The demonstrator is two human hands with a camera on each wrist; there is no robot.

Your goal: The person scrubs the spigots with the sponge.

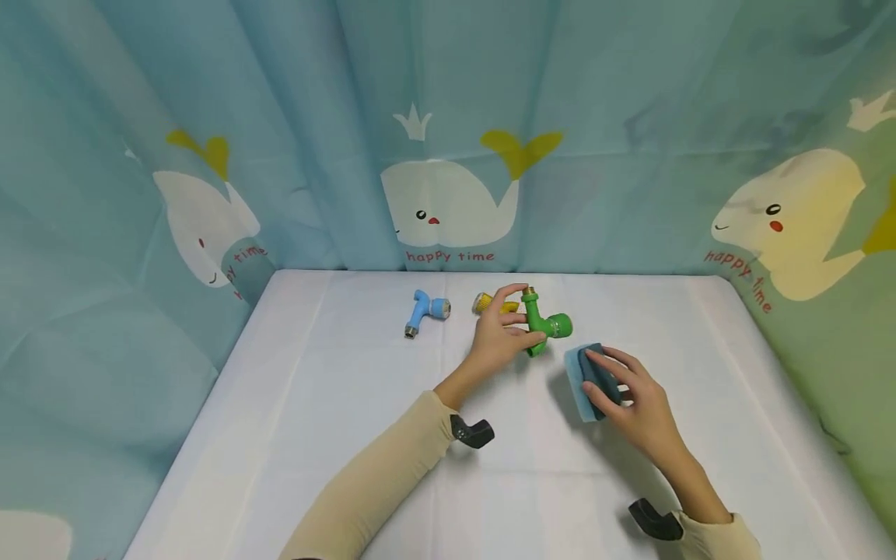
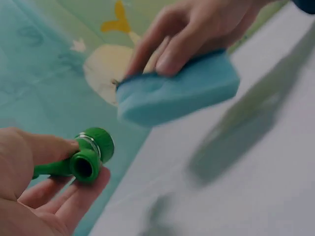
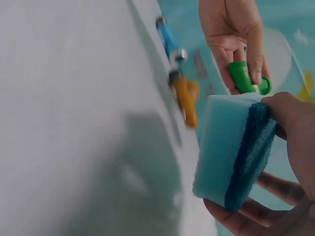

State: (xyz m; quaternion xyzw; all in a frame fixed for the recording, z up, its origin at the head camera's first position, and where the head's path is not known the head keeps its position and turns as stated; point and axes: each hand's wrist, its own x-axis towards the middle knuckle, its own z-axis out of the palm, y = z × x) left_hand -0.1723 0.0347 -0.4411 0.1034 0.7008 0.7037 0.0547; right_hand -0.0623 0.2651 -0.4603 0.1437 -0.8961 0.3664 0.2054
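My left hand holds a green plastic tap between thumb and fingers, raised over the white table. In the left wrist view the tap's round spout opening faces the camera. My right hand grips a two-layer sponge, light blue foam with a darker blue scouring side. From the right wrist, the foam layer shows on the left and the dark scouring layer beside my fingers. The sponge is to the right of the tap, its shadow on the table below.
A blue tap lies at the back of the white table. Next to it a yellow tap is partly hidden behind my left hand. A curtain with whale prints hangs around the table's back and sides.
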